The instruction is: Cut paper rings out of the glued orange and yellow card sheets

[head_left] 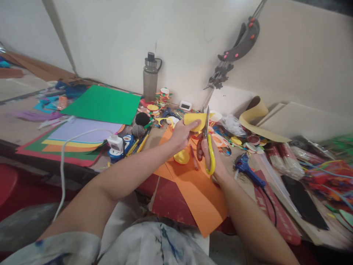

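Note:
My left hand (183, 135) pinches a piece of yellow paper (193, 118), thumb on top, held up above the table. In my right hand (205, 151) is a pair of scissors with yellow handles (211, 156), my fingers through the loops. The blades point away from me and stand apart at the right edge of the yellow paper. Beneath both hands lie orange sheets (202, 198), the front one reaching over the table edge. A round yellow paper piece (181, 157) and a red pen (193, 158) rest on the orange paper.
Coloured sheets, with a green one (104, 105) on top, lie to the left near a white plug (116, 143) and cable. A grey bottle (150, 79) stands against the wall. On the right are a blue glue gun (249, 171), a black phone-like slab (305, 202) and bagged craft supplies (284, 160).

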Motion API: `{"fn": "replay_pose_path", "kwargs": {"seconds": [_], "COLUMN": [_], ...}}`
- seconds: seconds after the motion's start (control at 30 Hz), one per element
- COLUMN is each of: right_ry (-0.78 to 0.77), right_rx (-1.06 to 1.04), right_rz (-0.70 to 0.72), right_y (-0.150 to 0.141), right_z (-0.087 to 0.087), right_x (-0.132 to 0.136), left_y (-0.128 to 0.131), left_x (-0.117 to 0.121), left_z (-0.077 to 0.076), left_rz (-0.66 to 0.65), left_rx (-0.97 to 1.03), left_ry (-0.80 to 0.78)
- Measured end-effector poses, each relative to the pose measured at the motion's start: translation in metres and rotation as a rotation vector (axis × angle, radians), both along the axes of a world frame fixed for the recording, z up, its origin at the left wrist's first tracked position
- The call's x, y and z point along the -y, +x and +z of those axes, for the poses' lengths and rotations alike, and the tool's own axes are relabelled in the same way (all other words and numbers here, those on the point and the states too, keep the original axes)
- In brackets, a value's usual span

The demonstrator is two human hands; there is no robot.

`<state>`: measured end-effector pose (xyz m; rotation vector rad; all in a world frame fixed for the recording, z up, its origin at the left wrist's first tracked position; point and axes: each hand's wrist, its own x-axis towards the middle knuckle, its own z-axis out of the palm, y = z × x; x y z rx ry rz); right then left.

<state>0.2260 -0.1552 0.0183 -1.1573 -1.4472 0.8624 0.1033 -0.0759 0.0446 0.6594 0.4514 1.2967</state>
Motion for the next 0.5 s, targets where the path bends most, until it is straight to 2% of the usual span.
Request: {"fn": "replay_pose_path", "kwargs": {"seconds": [0.27, 0.5], "right_ry": [-0.044, -0.045], "right_rx": [0.023, -0.061], "right_rz": [0.043, 0.029], "right_y": [-0.002, 0.000], "right_z": [0.014, -0.002], "right_x": [0.010, 0.001], "left_y": [-0.002, -0.004], "left_x": [0.001, -0.004], "left_z": [0.003, 0.000], "left_rz": [0.018, 0.008], "left_rx": [-0.021, -0.008], "left_ry": [-0.030, 0.000]}}
